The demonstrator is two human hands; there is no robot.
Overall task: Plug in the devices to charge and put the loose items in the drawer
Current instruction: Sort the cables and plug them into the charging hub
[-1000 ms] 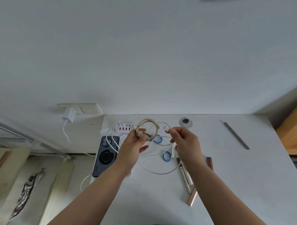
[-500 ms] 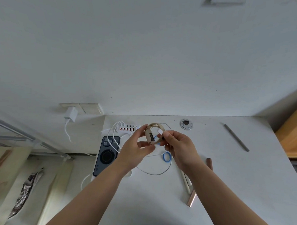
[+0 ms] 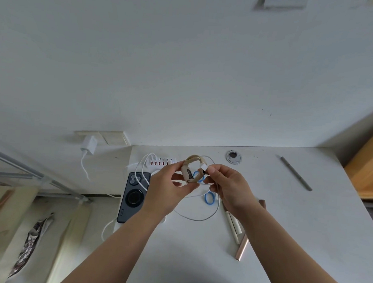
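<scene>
**Q:** What does each hand hold?

**A:** My left hand [image 3: 168,189] pinches the band [image 3: 189,172], a beige wrist device, thumb under its body and fingers over the top, strap loop standing up behind. My right hand [image 3: 228,187] pinches the white plug [image 3: 204,167] between thumb and forefinger — both grips pressed onto their objects, neither spread. The plug sits just beside the strap's inner edge; whether it touches the band's body I cannot tell.

**Q:** Where do these sit relative to the counter?

**A:** Both are lifted above the white counter [image 3: 284,220], near its far left part. The cable [image 3: 199,219] trails from my right hand in a loop on the surface and runs toward the hub [image 3: 162,161], a white multi-port charger by the wall.

**Q:** Other items?

**A:** A dark phone [image 3: 134,198] lies face down at the counter's left edge, just left of my left hand. Blue bands [image 3: 209,198] lie under my hands, partly hidden. Near my right wrist lie a cream stick [image 3: 233,225] and a copper tube [image 3: 241,249]. A grey pen [image 3: 295,173] lies well apart to the right; a round disc [image 3: 233,157] rests near the wall. A white adapter [image 3: 89,145] sits in the wall socket.
</scene>
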